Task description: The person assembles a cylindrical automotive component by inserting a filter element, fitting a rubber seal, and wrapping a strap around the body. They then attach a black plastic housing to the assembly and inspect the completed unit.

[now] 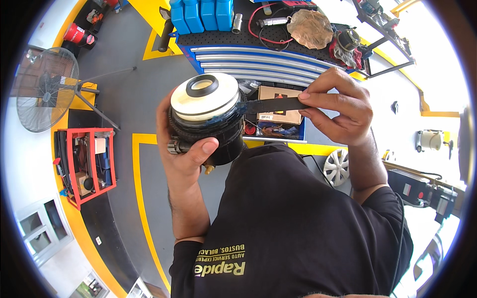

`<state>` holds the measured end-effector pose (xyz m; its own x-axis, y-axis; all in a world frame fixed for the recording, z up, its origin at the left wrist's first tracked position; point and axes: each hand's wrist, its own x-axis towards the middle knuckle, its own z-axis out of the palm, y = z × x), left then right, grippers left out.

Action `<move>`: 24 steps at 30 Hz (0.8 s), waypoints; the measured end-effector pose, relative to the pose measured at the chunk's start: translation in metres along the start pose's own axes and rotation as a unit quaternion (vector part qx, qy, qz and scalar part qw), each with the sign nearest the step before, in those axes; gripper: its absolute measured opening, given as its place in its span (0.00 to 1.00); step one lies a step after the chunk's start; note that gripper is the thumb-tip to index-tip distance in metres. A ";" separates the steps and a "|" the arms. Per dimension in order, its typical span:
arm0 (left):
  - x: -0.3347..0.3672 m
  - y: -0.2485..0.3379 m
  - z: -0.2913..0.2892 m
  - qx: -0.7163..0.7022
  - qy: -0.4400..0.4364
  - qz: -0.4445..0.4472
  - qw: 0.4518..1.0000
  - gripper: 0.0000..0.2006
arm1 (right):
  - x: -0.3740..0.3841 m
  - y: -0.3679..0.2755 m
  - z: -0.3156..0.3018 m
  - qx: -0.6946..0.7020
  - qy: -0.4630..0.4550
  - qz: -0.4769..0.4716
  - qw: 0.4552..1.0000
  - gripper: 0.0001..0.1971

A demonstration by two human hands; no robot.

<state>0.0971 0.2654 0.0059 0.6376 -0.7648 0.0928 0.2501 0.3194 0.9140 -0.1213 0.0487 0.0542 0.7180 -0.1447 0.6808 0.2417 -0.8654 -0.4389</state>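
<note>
My left hand (186, 151) grips a black round filter housing (223, 141) from the side, thumb across its front. A white filter element (204, 99) with a black ring on top sits in the housing's open end. My right hand (338, 107) pinches a flat black strip-like tool (271, 105) between thumb and fingers. The tool's tip rests against the housing's rim, just below the white element. Both are held up in front of my chest, over a black shirt (298, 223).
A blue tool cabinet (248, 64) with open drawers stands ahead, blue bottles (201, 15), a rag and parts on top. A standing fan (44, 89) and a red cart (89, 164) are at left. A wheel cover (337, 166) leans at right. Grey floor with yellow lines.
</note>
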 end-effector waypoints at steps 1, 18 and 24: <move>0.000 0.000 0.001 -0.008 0.004 -0.012 1.000 0.52 | -0.001 0.000 0.000 0.004 0.005 0.002 1.000 0.18; -0.001 0.002 0.009 -0.076 0.011 -0.069 0.995 0.55 | -0.001 -0.004 0.001 0.020 0.043 0.019 0.999 0.18; -0.004 -0.002 0.003 -0.112 0.003 -0.102 0.988 0.53 | 0.002 -0.003 0.001 0.006 0.044 -0.002 0.999 0.17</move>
<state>0.0915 0.2659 0.0050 0.5605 -0.8235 -0.0877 0.5286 0.2743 0.8034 -0.1199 0.0520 0.0561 0.6578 -0.1831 0.7306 0.2521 -0.8606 -0.4426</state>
